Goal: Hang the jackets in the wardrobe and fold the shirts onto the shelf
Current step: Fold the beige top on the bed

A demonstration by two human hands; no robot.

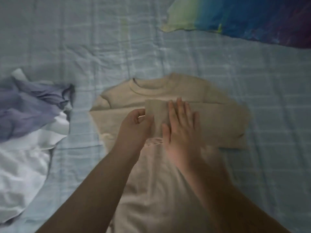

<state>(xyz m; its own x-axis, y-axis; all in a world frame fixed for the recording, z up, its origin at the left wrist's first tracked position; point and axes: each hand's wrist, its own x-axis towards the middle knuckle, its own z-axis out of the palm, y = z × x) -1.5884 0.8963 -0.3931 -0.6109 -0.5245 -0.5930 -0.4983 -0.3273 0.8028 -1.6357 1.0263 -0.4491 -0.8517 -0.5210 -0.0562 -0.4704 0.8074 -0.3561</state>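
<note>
Pinching the cuff end of the folded-over sleeve (156, 115) of a beige crew-neck cotton shirt (151, 190) with the curled fingers of the left hand (134, 126). Pressing that sleeve flat across the chest with the right hand (182, 132), fingers straight and close together. Spread out on a pale blue checked bedsheet (101, 39), collar far, hem near. Just left: a crumpled lilac garment (30, 105) over a white garment (25, 157). Far right: a multicoloured tie-dye cloth (244, 17).
</note>
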